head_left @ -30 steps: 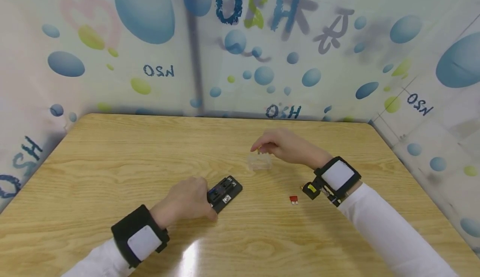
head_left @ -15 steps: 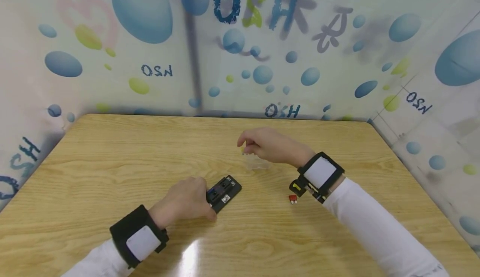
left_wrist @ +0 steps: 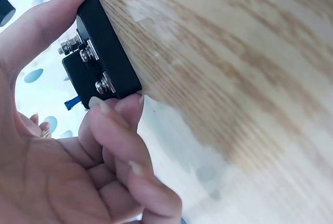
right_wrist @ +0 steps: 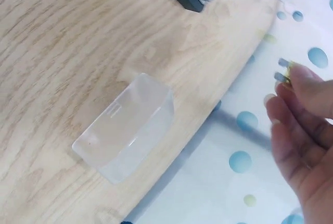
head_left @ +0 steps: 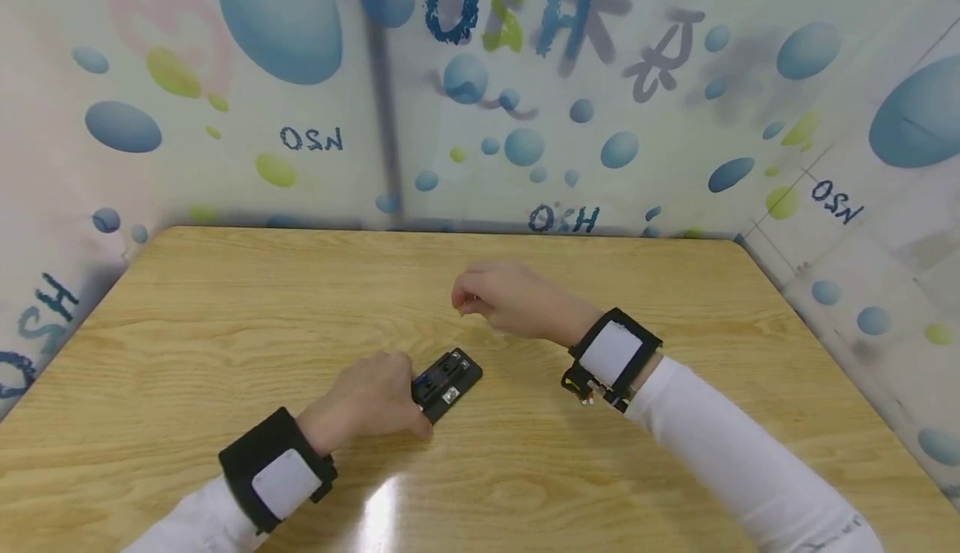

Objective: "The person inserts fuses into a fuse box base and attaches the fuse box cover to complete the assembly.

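My left hand (head_left: 367, 395) grips a black fuse holder (head_left: 453, 380) on the table by its near end. In the left wrist view, thumb and fingertips pinch the ends of its base, and metal studs with nuts (left_wrist: 101, 83) show on it. A small blue piece (left_wrist: 73, 102) sticks out from its side. Behind the holder, my right hand (head_left: 510, 299) is in the air, pinching a small yellow blade fuse (right_wrist: 285, 73) between thumb and forefinger. The fuse's two metal prongs stick out past the fingertips; its body is mostly covered by them.
A clear plastic box (right_wrist: 125, 130) stands on the wooden table (head_left: 262, 311), hidden behind my right hand in the head view. The red blade fuse lies under the right wrist, its prongs (head_left: 587, 401) just showing. A printed wall (head_left: 322, 178) borders the table's far edge.
My right hand has moved left from over the clear box, carrying the yellow fuse toward the holder. The right wrist now covers most of the red fuse. My left hand keeps its hold.
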`<state>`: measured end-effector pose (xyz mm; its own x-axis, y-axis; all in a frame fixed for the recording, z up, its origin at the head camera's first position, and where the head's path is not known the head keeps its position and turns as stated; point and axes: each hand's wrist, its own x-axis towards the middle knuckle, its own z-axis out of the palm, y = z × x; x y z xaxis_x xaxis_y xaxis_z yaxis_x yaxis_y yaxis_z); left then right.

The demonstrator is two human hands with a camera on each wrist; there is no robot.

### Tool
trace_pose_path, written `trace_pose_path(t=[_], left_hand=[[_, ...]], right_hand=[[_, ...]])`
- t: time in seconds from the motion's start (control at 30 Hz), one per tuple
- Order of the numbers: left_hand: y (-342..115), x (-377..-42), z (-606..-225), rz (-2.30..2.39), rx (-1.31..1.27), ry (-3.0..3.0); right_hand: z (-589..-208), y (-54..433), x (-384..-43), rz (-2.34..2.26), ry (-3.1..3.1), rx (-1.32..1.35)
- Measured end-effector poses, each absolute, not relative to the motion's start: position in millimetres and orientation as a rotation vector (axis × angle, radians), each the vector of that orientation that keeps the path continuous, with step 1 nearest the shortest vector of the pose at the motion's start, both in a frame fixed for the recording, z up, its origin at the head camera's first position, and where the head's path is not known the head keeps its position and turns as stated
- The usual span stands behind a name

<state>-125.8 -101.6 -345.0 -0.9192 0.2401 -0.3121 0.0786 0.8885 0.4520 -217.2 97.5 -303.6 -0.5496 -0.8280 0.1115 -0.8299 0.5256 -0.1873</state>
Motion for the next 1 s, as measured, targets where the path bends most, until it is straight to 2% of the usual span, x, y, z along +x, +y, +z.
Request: trace_pose_path(t=[0.2,0.47,1.0], left_hand=[[-102.3,-126.5,-344.8,0.621,0.238,2.688],[-103.5,-127.3,-346.1,0.631,0.252,2.693],[-102.3,-127.8,-347.0,0.632,0.257,2.698]], right_hand=[[-311.9,88.5,-205.8,0.105,-2.547,1.562],[-318.3,77.5,-194.9,-0.023,-2.678,1.606],[-322.7,70.9,-189.1,0.098,-2.842,1.577]])
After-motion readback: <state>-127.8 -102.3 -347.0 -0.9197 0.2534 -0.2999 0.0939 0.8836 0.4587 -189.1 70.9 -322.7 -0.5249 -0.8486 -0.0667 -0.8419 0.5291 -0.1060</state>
